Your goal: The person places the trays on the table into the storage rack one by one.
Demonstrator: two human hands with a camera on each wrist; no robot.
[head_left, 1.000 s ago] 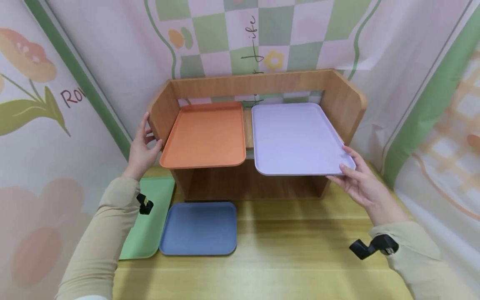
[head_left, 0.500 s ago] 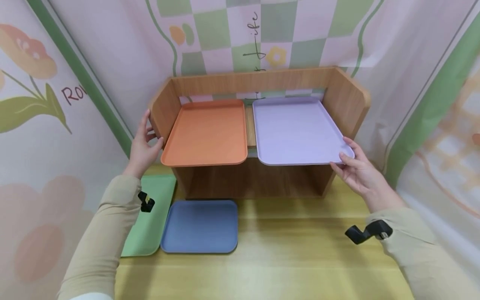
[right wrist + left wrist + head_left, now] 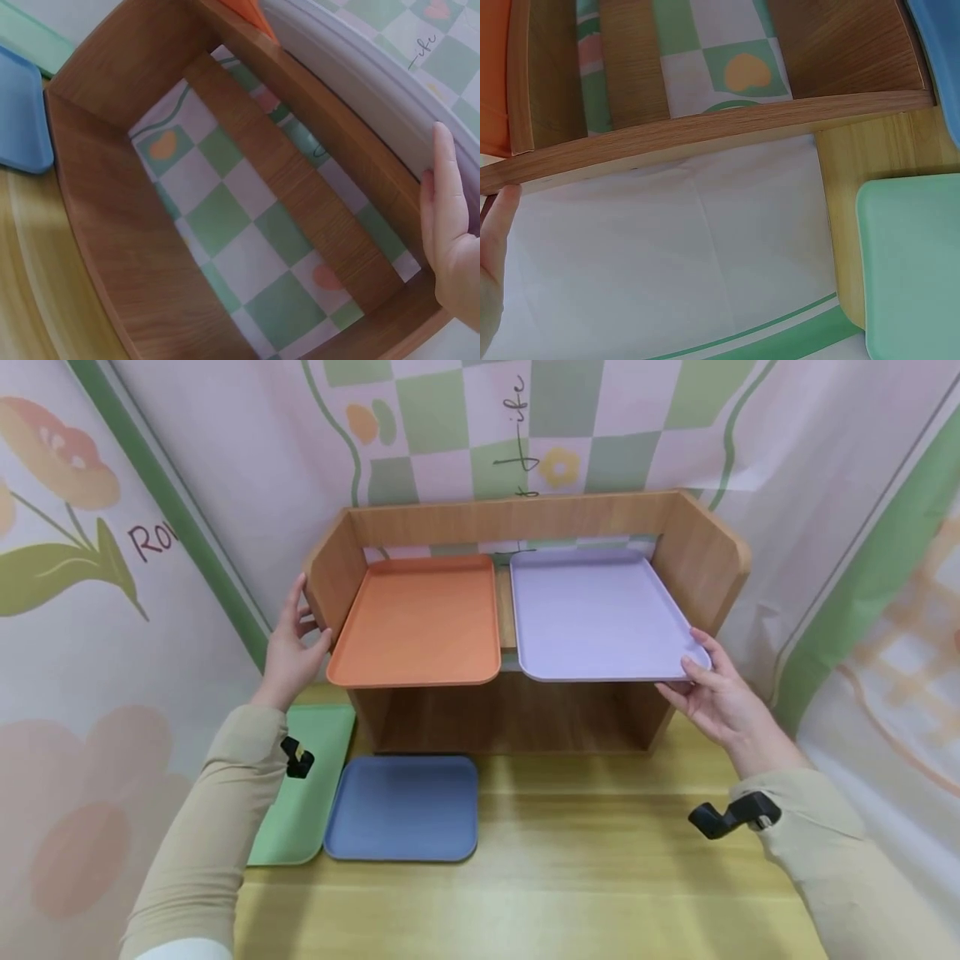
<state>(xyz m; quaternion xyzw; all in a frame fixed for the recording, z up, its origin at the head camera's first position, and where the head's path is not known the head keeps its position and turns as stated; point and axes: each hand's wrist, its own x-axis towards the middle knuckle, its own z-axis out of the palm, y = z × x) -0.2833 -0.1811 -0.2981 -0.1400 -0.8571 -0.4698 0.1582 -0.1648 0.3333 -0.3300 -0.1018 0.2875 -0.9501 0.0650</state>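
Note:
In the head view, my right hand (image 3: pixel 716 706) holds the lavender tray (image 3: pixel 603 614) at its front right corner, thumb on top of the rim and fingers along the side and beneath. This tray lies across the right half of a wooden shelf's (image 3: pixel 517 522) upper level, its front overhanging. Beside it on the left sits an orange tray (image 3: pixel 420 622), also jutting past the front. My left hand (image 3: pixel 294 652) rests with spread fingers against the shelf's left side panel (image 3: pixel 333 568); the left wrist view catches one fingertip (image 3: pixel 508 196) at the panel's edge.
A blue tray (image 3: pixel 405 810) lies on the wood-grain table (image 3: pixel 570 893) in front of the shelf. Left of it is a green tray (image 3: pixel 307 793), partly behind my left forearm. The shelf's lower compartment (image 3: pixel 480 718) faces forward. Patterned cloth (image 3: pixel 427 418) hangs close behind and at both sides.
The lavender tray has slid back into the shelf, its front edge now nearly level with the orange tray's. My right hand moved with it. The left hand stays at the panel; the view shifts slightly.

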